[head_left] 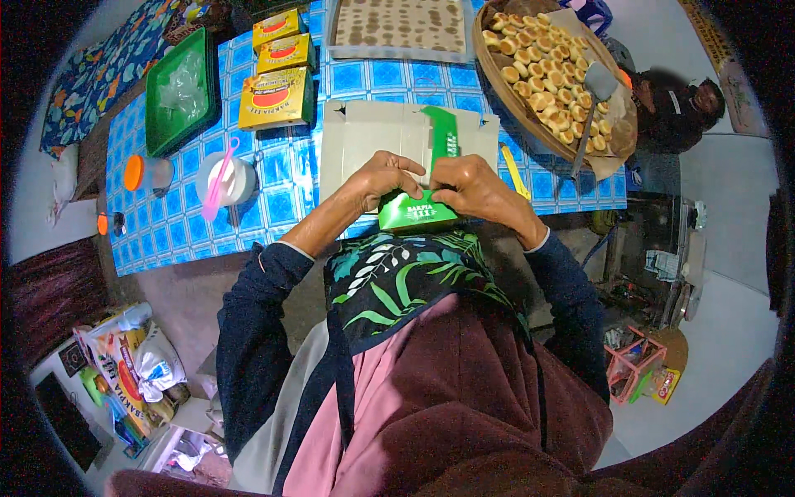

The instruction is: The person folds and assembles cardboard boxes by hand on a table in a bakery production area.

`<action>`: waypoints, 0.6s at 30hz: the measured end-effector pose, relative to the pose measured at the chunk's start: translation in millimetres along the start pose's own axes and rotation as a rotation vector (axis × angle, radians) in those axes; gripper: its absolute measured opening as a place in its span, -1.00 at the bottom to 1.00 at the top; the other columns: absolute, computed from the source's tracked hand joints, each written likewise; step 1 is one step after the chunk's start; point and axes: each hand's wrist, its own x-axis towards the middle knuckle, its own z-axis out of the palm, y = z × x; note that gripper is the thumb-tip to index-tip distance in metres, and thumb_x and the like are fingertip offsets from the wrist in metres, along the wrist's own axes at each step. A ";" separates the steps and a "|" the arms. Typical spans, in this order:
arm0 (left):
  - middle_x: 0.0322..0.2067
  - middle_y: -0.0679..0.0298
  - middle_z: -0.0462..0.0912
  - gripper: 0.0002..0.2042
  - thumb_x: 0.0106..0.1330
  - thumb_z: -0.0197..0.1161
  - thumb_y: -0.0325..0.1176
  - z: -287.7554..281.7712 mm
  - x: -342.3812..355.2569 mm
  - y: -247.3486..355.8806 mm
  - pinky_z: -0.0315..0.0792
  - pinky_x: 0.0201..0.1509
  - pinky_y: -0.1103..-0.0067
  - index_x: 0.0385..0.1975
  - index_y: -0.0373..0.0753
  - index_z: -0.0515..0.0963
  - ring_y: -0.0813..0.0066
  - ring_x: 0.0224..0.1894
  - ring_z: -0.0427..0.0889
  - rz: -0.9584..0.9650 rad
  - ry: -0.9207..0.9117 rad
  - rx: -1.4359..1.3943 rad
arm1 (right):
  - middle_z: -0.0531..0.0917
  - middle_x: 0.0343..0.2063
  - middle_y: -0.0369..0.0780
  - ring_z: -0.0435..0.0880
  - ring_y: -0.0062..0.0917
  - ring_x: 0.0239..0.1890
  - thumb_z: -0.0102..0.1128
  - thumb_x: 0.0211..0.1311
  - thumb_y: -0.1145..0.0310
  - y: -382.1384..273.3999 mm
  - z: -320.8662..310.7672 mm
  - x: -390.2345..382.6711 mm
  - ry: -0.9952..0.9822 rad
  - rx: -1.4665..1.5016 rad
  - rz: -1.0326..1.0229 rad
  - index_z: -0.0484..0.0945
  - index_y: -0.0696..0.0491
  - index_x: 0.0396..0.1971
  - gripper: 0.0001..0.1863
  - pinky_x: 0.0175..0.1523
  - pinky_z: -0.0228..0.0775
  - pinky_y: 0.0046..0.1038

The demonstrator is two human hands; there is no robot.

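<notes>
At the near edge of the table, a green printed carton (416,215) is held between my two hands, its printed face toward me. My left hand (381,179) grips its upper left edge with bent fingers. On the other side, my right hand (474,189) pinches the upper right edge, fingertips close to the left ones. Beneath and beyond the hands lies flat cardboard (364,137), plain beige side up. A green printed strip (443,132) runs up over it; whether it joins the held carton is hidden by the hands.
Small round pastries and a spatula (598,91) lie in a round woven tray (487,70) at right. Left stand yellow boxes (277,98), a white tub (240,184) with a pink utensil, an orange-lidded jar (149,172) and a green tray (201,108). A paper-lined tray (397,55) is behind.
</notes>
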 end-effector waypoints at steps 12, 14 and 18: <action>-0.43 -0.07 0.63 -0.38 -0.16 0.27 -0.76 4.8 -0.5 -12.2 0.54 -0.24 0.52 0.04 -0.59 0.31 0.28 -0.31 0.65 -0.003 -0.048 -0.037 | 0.53 -0.58 -0.11 0.56 -0.21 -0.51 0.30 -0.14 0.54 2.5 3.5 -14.2 -0.104 0.102 0.036 0.46 0.20 -0.53 -0.82 -0.41 0.36 -0.32; -0.42 -0.08 0.63 -0.38 -0.16 0.28 -0.76 6.0 -0.4 -15.7 0.54 -0.23 0.51 0.05 -0.59 0.31 0.28 -0.30 0.65 -0.006 -0.048 -0.052 | 0.53 -0.59 -0.12 0.55 -0.22 -0.51 0.30 -0.14 0.53 2.2 8.7 -17.8 -0.089 0.103 0.005 0.46 0.19 -0.53 -0.82 -0.41 0.36 -0.31; -0.42 0.01 0.67 -0.44 -0.09 0.22 -0.71 6.9 -3.6 -15.0 0.53 -0.18 0.59 0.04 -0.56 0.33 0.39 -0.41 0.67 0.013 -0.032 -0.002 | 0.51 -0.57 -0.14 0.55 -0.19 -0.48 0.24 -0.17 0.51 4.2 14.5 -22.5 -0.008 0.000 -0.008 0.46 0.14 -0.54 -0.86 -0.37 0.39 -0.26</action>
